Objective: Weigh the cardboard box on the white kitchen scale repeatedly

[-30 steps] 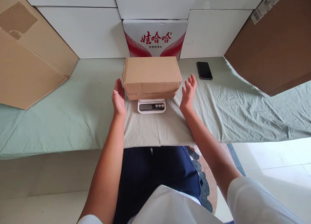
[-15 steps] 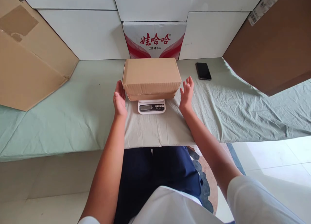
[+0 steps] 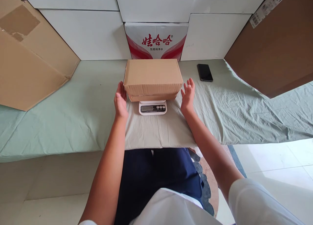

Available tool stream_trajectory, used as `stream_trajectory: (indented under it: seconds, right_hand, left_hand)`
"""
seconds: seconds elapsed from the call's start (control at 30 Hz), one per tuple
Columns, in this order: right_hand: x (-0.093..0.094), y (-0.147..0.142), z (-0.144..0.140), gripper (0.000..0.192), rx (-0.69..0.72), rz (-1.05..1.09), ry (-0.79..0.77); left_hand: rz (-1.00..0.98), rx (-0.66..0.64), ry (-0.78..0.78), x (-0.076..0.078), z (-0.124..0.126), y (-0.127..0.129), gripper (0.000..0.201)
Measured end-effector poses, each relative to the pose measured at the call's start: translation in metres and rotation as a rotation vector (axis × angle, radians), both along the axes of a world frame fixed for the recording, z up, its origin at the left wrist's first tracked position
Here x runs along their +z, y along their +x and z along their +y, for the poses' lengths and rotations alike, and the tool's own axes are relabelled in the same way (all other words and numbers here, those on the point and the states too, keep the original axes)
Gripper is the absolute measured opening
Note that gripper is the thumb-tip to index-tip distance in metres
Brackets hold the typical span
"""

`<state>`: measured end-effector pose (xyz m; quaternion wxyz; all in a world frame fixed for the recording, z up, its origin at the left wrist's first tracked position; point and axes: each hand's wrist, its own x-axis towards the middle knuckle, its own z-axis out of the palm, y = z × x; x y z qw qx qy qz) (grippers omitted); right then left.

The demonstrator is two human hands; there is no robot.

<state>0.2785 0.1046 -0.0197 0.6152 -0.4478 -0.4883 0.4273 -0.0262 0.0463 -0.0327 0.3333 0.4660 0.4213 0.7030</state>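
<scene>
A closed brown cardboard box (image 3: pixel 153 77) rests on a small white digital scale (image 3: pixel 153 107) in the middle of the green-covered table (image 3: pixel 73 114). My left hand (image 3: pixel 120 100) stands open, palm inward, at the box's left end, its fingertips at or very near the cardboard. On the other side my right hand (image 3: pixel 187 95) is open too, palm facing the box's right end with a narrow gap. Neither hand holds anything. The scale's display faces me below the box.
A black phone (image 3: pixel 204 72) lies to the right of the box. Behind it stands a red-and-white printed carton (image 3: pixel 156 39) against white boxes (image 3: pixel 85 29). Large cardboard sheets lean at the far left (image 3: pixel 29 55) and far right (image 3: pixel 276 46).
My right hand has closed in toward the box's right end. The left hand has barely shifted. The box stays on the scale.
</scene>
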Motion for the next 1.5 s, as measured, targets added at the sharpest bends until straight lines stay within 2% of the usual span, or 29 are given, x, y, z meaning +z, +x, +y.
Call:
stream_trajectory:
  seconds: [0.2,0.5,1.03,1.23,1.5]
  right_hand:
    - [0.005,-0.003,-0.003,0.073,0.015,0.048,0.001]
    - [-0.007,0.002,0.003,0.074,0.047,-0.077,0.044]
    - [0.001,-0.004,-0.002,0.068,0.029,0.015,0.035]
    - [0.003,-0.005,-0.004,0.066,0.078,0.038,0.050]
    - [0.017,-0.011,-0.020,0.066,0.188,0.056,0.091]
  left_hand:
    - [-0.002,-0.017,0.025,-0.002,0.000,-0.008,0.081]
    - [0.036,-0.003,-0.005,-0.002,0.000,-0.005,0.086]
    - [0.030,0.000,-0.022,0.003,-0.002,0.000,0.091]
    - [-0.010,0.010,-0.007,0.009,-0.008,0.007,0.089]
    - [0.063,-0.035,0.051,0.019,-0.028,0.017,0.085]
